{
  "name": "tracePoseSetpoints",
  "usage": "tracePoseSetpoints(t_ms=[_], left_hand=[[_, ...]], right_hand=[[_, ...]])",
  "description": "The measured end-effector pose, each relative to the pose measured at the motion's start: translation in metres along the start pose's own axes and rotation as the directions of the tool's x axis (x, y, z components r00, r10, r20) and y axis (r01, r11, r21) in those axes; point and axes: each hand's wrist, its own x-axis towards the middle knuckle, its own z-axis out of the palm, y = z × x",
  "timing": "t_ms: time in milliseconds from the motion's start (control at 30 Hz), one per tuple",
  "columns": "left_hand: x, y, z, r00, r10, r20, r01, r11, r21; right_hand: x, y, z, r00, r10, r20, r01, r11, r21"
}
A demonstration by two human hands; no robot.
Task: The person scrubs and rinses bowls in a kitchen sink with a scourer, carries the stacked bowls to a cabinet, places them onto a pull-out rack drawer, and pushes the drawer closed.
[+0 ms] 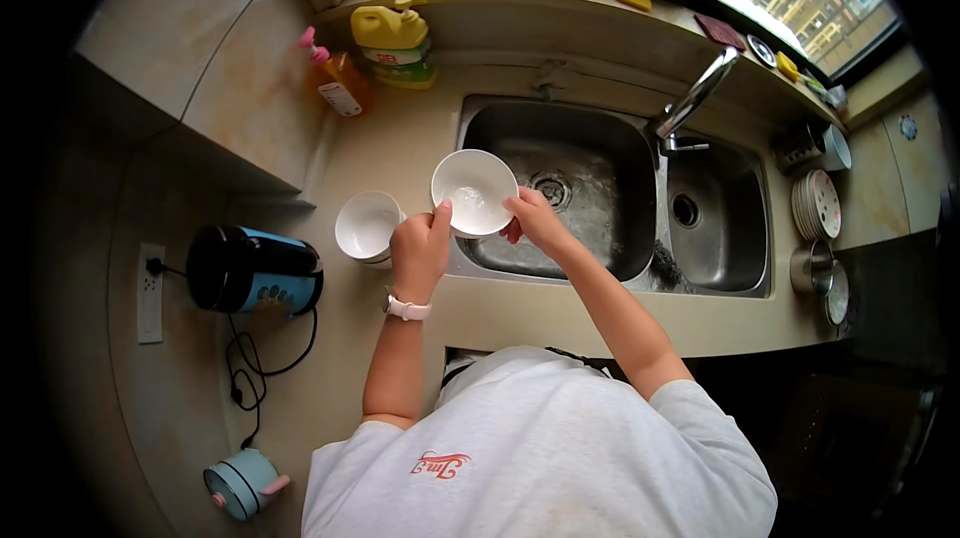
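Note:
Both my hands hold a white bowl (470, 183) by its rim, tilted so that its inside faces me, over the left edge of the large sink basin (600, 153). My left hand (420, 248), with a pale watch band on the wrist, grips the near left rim, thumb on the inside. My right hand (537, 220) pinches the right side of the rim, its other fingers behind the bowl. A wet sheen shows at the bottom of the bowl. Just left of my left hand, another white bowl (366, 223) stands on the counter, partly hidden behind the hand.
A chrome faucet (697, 96) rises between the large basin and a smaller basin (715, 238). Behind stand a yellow jug (392, 33) and an orange pump bottle (342, 86). A blue-black appliance (258, 270) with a cord is left; stacked plates (818, 206) are right.

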Motion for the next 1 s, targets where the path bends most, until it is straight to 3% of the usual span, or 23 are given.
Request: tracePoseSetpoints(t_ms=[33, 67, 100, 167, 267, 433, 500, 533, 567, 633, 667, 700, 733, 767, 800, 833, 900, 1000], left_hand=[[-0.002, -0.001, -0.014, 0.981, 0.118, -0.155, -0.095, 0.985, 0.147], [-0.004, -0.003, -0.029, 0.968, 0.095, -0.232, -0.052, 0.981, 0.184], [-0.004, -0.009, -0.043, 0.949, 0.069, -0.308, -0.010, 0.982, 0.189], [0.002, -0.038, -0.062, 0.915, -0.012, -0.403, 0.099, 0.976, 0.196], [0.007, -0.074, -0.082, 0.896, -0.158, -0.415, 0.242, 0.958, 0.157], [0.007, -0.103, -0.091, 0.900, -0.153, -0.409, 0.239, 0.956, 0.168], [0.007, -0.108, -0.088, 0.896, -0.214, -0.389, 0.237, 0.971, 0.014], [0.009, -0.111, -0.090, 0.902, -0.308, -0.303, 0.332, 0.943, 0.029], [0.010, -0.119, -0.087, 0.905, -0.305, -0.296, 0.326, 0.945, 0.022], [0.020, -0.152, -0.066, 0.847, -0.331, -0.417, 0.299, 0.944, -0.142], [0.032, -0.180, -0.057, 0.889, -0.401, -0.221, 0.285, 0.862, -0.418], [0.029, -0.166, -0.059, 0.889, -0.398, -0.224, 0.278, 0.861, -0.425], [0.018, -0.139, -0.065, 0.924, -0.381, -0.014, 0.255, 0.644, -0.721], [0.011, -0.123, -0.069, 0.946, -0.277, 0.168, 0.257, 0.327, -0.909], [0.014, -0.132, -0.064, 0.942, -0.287, 0.173, 0.269, 0.341, -0.901], [0.012, -0.132, -0.061, 0.943, -0.297, 0.148, 0.248, 0.333, -0.910], [0.001, -0.135, -0.053, 0.947, -0.280, 0.159, 0.226, 0.228, -0.947], [-0.029, -0.151, -0.028, 0.943, -0.319, 0.093, 0.158, 0.183, -0.970]], right_hand=[[0.004, -0.011, 0.023, 0.996, -0.079, 0.039, 0.079, 0.997, 0.003], [0.008, -0.019, 0.044, 0.984, -0.160, 0.076, 0.159, 0.987, 0.012], [0.016, -0.024, 0.060, 0.976, -0.152, 0.158, 0.159, 0.987, -0.032], [0.031, -0.022, 0.095, 0.993, -0.047, 0.111, 0.073, 0.970, -0.234], [0.048, -0.024, 0.126, 0.984, -0.012, 0.178, 0.076, 0.929, -0.363], [0.060, -0.018, 0.142, 0.980, 0.037, 0.196, 0.062, 0.878, -0.476], [0.059, -0.017, 0.140, 0.981, 0.059, 0.183, 0.037, 0.876, -0.480], [0.059, -0.017, 0.138, 0.979, 0.084, 0.183, 0.016, 0.874, -0.486], [0.059, -0.017, 0.137, 0.977, 0.109, 0.182, -0.006, 0.872, -0.490], [0.061, -0.011, 0.131, 0.988, 0.102, 0.114, -0.013, 0.799, -0.602], [0.063, -0.006, 0.129, 0.994, 0.088, 0.057, -0.023, 0.717, -0.697], [0.063, -0.002, 0.129, 0.995, 0.082, 0.059, -0.017, 0.711, -0.703], [0.063, 0.004, 0.130, 0.975, 0.201, 0.091, -0.131, 0.860, -0.492], [0.064, 0.011, 0.131, 0.939, 0.305, 0.158, -0.259, 0.931, -0.257], [0.066, 0.024, 0.133, 0.919, 0.340, 0.198, -0.330, 0.940, -0.080], [0.066, 0.028, 0.134, 0.914, 0.343, 0.218, -0.328, 0.939, -0.103], [0.063, 0.040, 0.137, 0.933, 0.277, 0.231, -0.307, 0.946, 0.107], [0.048, 0.055, 0.132, 0.918, 0.268, 0.293, -0.291, 0.956, 0.038]])
